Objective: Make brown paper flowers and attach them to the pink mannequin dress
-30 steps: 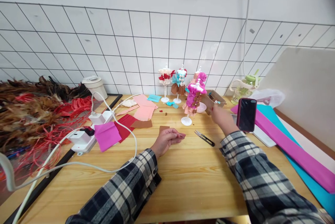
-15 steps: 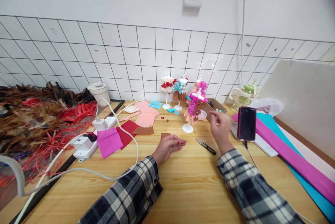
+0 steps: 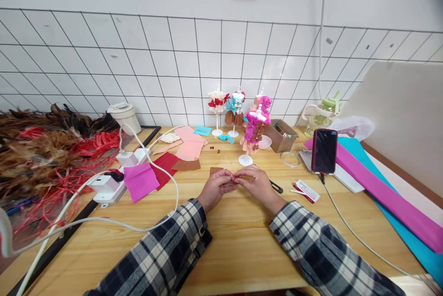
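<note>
My left hand (image 3: 218, 188) and my right hand (image 3: 256, 186) meet at the fingertips over the middle of the wooden table. Fingers of both are pinched together; whatever they hold is too small to make out. Under my right hand the black scissors (image 3: 276, 187) are mostly hidden. Just behind my left hand lies a brown paper piece (image 3: 216, 170). Beyond my hands, a small dress form in magenta ruffles (image 3: 255, 126) stands upright on a white round base. Behind it are more forms, one with red and cream trim (image 3: 217, 102), one in blue and brown (image 3: 235, 110).
Pink paper (image 3: 190, 144), red paper (image 3: 167, 167) and magenta paper (image 3: 141, 182) lie left, beside a power strip (image 3: 110, 197) with looping cables. To the right are a cardboard box (image 3: 282, 137), a wire coil (image 3: 290, 159), a phone (image 3: 324, 151) and long coloured sheets (image 3: 387, 194).
My right hand has come down and left from beside the box to meet my left hand, now covering much of the scissors. The view has shifted, showing the coil and a red-and-white packet.
</note>
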Demonstrator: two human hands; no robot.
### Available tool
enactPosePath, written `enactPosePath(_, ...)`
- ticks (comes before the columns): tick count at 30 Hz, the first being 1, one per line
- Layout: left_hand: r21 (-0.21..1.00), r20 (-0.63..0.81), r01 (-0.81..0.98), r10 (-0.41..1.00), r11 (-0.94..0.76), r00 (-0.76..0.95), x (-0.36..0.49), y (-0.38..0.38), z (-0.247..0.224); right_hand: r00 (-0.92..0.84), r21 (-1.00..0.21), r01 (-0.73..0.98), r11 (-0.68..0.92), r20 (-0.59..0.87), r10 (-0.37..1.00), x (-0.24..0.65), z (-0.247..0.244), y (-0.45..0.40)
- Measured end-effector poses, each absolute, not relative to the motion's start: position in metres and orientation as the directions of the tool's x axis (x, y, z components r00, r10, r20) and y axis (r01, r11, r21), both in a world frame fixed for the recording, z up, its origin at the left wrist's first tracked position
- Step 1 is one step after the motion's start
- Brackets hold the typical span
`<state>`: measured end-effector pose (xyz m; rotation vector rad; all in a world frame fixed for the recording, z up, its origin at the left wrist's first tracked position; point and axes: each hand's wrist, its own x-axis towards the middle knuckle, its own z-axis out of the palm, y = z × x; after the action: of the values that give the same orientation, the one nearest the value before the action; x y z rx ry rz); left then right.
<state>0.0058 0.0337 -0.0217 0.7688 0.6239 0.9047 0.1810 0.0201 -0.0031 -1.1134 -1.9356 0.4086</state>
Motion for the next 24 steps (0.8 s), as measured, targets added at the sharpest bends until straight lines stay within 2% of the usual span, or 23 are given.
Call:
enactPosePath(7,0.849,-0.152,-0.382,0.861,0.366,0.486,0.008,0.032,-0.016,-0.346,-0.553,0.61,0.567,0.458,0.819,0.184,-0.002,0.021)
enactPosePath(15,0.864,-0.126,-0.361,0.845,0.351,0.52,0.009,0.03,-0.013,-0.409,-0.378,0.715,0.588,0.455,0.791,0.188,0.004,0.018)
enactPosePath(21,0.926,-0.16,-0.245,0.888,0.286,0.431,0.015,0.032,-0.02,-0.397,-0.35,0.745,0.568,0.452,0.799,0.192,0.006,0.018)
enactPosePath(24,0.933,-0.165,-0.225,0.89,0.281,0.425,0.017,0.031,-0.02,-0.456,-0.342,0.711,0.614,0.442,0.773,0.196,0.008,0.021)
